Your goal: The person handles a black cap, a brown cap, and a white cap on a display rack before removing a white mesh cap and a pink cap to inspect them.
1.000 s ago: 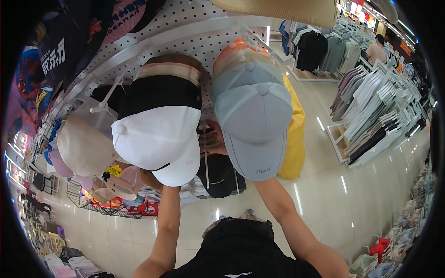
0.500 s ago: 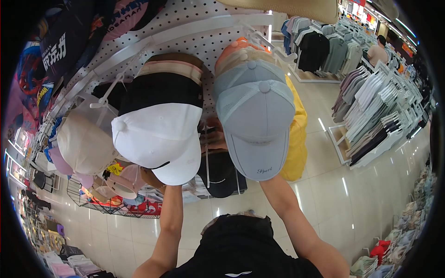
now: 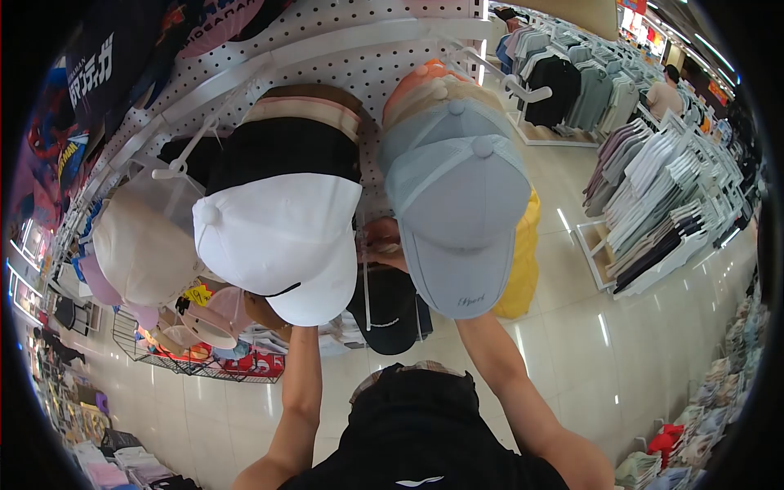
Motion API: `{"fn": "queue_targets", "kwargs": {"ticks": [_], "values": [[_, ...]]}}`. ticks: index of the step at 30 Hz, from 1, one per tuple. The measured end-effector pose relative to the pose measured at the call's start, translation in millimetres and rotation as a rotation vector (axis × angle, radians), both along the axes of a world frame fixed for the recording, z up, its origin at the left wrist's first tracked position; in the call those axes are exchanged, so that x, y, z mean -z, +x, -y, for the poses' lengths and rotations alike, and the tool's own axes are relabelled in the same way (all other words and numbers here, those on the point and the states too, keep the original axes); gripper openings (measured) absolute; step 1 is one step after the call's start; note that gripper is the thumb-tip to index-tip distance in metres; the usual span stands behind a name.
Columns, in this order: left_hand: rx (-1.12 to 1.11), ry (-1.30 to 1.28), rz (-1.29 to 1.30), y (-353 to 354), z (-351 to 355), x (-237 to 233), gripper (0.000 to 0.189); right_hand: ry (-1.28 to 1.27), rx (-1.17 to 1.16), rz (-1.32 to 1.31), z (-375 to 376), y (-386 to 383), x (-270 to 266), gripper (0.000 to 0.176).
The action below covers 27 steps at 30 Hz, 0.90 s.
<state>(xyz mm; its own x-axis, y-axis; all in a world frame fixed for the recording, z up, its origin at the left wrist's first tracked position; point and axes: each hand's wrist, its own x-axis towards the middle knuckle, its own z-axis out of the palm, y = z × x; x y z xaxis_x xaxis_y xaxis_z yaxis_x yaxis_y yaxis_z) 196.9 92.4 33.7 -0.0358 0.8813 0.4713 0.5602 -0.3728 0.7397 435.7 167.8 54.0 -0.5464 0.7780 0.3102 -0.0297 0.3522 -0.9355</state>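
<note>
A white cap (image 3: 278, 237) fronts one stack, with a black cap (image 3: 282, 155) behind it. My left forearm (image 3: 302, 380) goes up behind the white cap, which hides that hand. To the right, a grey cap (image 3: 465, 196) with small lettering on its brim fronts another stack. My right forearm (image 3: 510, 380) passes behind it. Between the stacks, fingers of my right hand (image 3: 384, 243) show, bent beside a thin hook; what they grip is hidden. Below them hangs a black cap (image 3: 388, 314). A yellow item (image 3: 523, 261) shows behind the grey cap.
The stacks hang before a white pegboard (image 3: 327, 65) with a rail and hooks (image 3: 531, 91). A beige hat (image 3: 143, 245) hangs left, above a wire basket (image 3: 196, 359). Clothes racks (image 3: 670, 204) stand right on the tiled floor, and a person (image 3: 665, 94) is farther back.
The grey cap has shifted slightly right, and its brim has tilted. More of my right hand's fingers show between the stacks. The white cap has moved only a little.
</note>
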Motion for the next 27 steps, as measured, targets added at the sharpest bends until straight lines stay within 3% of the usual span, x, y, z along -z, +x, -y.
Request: {"fn": "queue_targets", "kwargs": {"ticks": [8, 13, 22, 25, 27], "values": [[-0.004, 0.002, -0.001, -2.7, 10.5, 12.1, 0.017, 0.156, 0.155, -0.031, 21.9, -2.8, 10.9, 0.019], [-0.004, 0.008, 0.0, -8.9, 19.1, 25.7, 0.016, 0.07, 0.158, -0.023, 40.3, -2.0, -0.5, 0.017], [0.049, 0.057, -0.002, -29.9, 26.9, 112.3, 0.016, -0.06, 0.079, -0.073, 70.1, -0.3, -6.8, 0.013], [0.074, 0.05, 0.017, -19.9, 33.1, 109.2, 0.016, -0.187, 0.098, -0.04, 87.4, 1.0, -14.6, 0.014], [0.126, -0.033, 0.09, 2.5, 53.7, 49.9, 0.017, -0.205, 0.094, -0.049, 99.0, 3.4, -14.9, 0.015]]}}
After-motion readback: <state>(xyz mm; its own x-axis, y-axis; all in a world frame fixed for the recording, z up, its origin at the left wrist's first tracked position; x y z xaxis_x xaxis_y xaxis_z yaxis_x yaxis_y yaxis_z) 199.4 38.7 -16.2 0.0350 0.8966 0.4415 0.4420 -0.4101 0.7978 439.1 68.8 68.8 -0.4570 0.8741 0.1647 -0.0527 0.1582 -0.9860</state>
